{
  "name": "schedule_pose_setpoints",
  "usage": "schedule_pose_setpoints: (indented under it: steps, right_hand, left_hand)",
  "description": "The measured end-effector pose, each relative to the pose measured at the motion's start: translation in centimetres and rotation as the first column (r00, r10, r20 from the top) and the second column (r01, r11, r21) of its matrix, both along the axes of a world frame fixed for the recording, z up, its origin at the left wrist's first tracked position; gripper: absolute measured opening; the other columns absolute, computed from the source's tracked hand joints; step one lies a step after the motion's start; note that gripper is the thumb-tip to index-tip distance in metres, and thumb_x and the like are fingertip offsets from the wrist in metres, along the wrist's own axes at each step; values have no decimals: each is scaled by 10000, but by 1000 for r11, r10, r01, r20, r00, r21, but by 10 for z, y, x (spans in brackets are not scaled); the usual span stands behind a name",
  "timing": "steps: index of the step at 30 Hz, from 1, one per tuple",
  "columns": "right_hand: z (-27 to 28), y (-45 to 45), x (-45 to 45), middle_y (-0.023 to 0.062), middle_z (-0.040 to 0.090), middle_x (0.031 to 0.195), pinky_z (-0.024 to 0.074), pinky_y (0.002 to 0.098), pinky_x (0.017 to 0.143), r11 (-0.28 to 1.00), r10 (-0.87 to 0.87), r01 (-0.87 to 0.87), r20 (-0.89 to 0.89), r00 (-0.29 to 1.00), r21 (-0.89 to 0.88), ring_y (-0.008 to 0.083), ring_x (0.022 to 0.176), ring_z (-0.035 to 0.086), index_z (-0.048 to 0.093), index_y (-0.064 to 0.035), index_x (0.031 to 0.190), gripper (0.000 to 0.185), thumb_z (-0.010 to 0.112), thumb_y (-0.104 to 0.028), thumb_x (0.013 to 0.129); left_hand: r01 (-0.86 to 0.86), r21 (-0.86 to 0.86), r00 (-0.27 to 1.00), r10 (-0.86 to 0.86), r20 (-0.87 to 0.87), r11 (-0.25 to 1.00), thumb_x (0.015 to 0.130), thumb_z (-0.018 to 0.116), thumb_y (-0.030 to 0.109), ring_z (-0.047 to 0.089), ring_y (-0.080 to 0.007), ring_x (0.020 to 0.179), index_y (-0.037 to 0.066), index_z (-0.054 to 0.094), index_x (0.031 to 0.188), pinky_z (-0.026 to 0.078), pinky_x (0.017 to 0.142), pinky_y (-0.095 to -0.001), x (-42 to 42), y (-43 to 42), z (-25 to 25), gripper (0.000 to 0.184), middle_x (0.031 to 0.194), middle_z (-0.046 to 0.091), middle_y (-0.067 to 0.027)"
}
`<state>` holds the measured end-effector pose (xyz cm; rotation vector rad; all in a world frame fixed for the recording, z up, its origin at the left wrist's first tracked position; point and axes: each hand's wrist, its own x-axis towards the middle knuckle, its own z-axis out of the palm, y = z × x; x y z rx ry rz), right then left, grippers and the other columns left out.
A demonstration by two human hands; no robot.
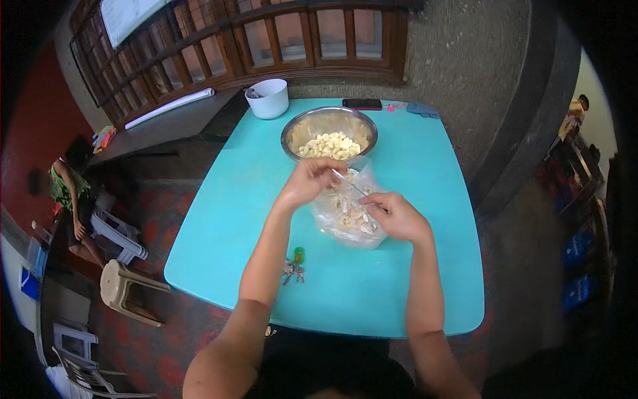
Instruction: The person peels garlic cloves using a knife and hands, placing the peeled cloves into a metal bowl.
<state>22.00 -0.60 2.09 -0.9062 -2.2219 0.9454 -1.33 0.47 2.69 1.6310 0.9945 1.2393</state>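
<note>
My left hand [314,182] is closed with its fingertips pinched together above a clear plastic bag [369,236]; what it holds is too small and hidden to make out. My right hand [400,216] grips what looks like a small knife [351,185], its thin pale blade slanting up toward the left fingertips. The bag lies open on the table and holds whitish, papery peelings. Just beyond it, a steel bowl [287,137] contains many pale peeled cloves that look like garlic.
On the turquoise table [219,219] lie keys with a green tag [298,255], a phone [362,104] and a blue cloth [423,110]. A white container [268,100] stands at the back left. Left of the table are a plastic stool [126,286] and a seated person [70,193].
</note>
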Motion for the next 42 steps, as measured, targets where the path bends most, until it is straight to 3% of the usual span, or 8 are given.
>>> schedule_pose_setpoints:
  steps: [8, 18, 24, 29, 33, 35, 39, 42]
  right_hand:
    - [-8, 4, -1, 108, 645, 780, 463, 293, 649, 973, 35, -76, -185, 982, -218, 95, 714, 556, 625, 8, 1073, 257, 534, -73, 846]
    - [13, -18, 19, 192, 616, 812, 475, 388, 656, 867, -414, 469, -279, 866, 168, 302, 659, 603, 578, 49, 1094, 293, 521, -82, 839]
    - [0, -50, 65, 65, 561, 763, 443, 272, 507, 803, -576, 356, -468, 670, -478, 133, 548, 539, 514, -12, 1230, 339, 405, -154, 943]
    - [-34, -67, 92, -39, 477, 673, 367, 204, 451, 766, -639, 540, -509, 577, -349, 31, 494, 404, 518, -67, 1263, 348, 362, -218, 991]
    - [-105, -71, 84, -32, 458, 627, 362, 244, 495, 549, -685, 823, -641, 345, -144, 48, 565, 406, 545, -63, 1223, 328, 535, -147, 906]
    - [-122, -79, 78, -17, 505, 663, 394, 254, 508, 522, -665, 840, -688, 291, -149, 65, 576, 451, 527, -53, 1241, 387, 589, -122, 864]
    - [-123, -99, 75, 48, 557, 669, 427, 314, 515, 548, -693, 803, -665, 279, -233, 131, 581, 524, 466, -46, 1265, 424, 574, -143, 867]
    - [-126, -114, 92, 22, 518, 632, 421, 289, 510, 598, -741, 727, -578, 341, -338, 101, 558, 501, 448, -71, 1289, 430, 563, -119, 877]
  left_hand:
    - [-150, 68, 930, 164, -328, 986, 705, 700, 39, 611, -117, 641, 3, 666, 892, 480, 599, -261, 41, -32, -12, 193, 832, 683, -83]
    - [-119, 508, 461, 501, -732, 853, 766, 581, 69, 597, -338, 801, 60, 691, 935, 469, 762, -429, 41, 8, -37, 201, 836, 628, -161]
    - [202, 251, 672, 52, -738, 947, 794, 527, 13, 574, -311, 876, 126, 653, 1098, 452, 815, -398, 71, 29, -18, 348, 919, 583, -168]
    - [296, 170, 804, -150, -575, 940, 787, 566, 24, 567, -222, 816, 66, 504, 1143, 462, 749, -349, 93, 42, -20, 364, 877, 561, -121]
    - [43, 374, 922, 108, -373, 926, 746, 699, 194, 463, -105, 617, 66, 500, 845, 373, 513, -288, 97, 47, -43, 257, 702, 509, -23]
    - [123, 310, 737, 122, -665, 943, 744, 667, 243, 490, -169, 558, 9, 539, 620, 413, 539, -354, 90, 48, -38, 295, 561, 521, -76]
    - [379, 116, 616, -157, -772, 918, 775, 620, 272, 601, -328, 814, -40, 623, 879, 457, 730, -426, 99, 29, -35, 329, 858, 630, -210]
    - [442, -136, 187, -239, -953, 887, 821, 566, 266, 529, -349, 1056, -10, 544, 1136, 401, 880, -456, 107, 80, -62, 420, 1143, 565, -225]
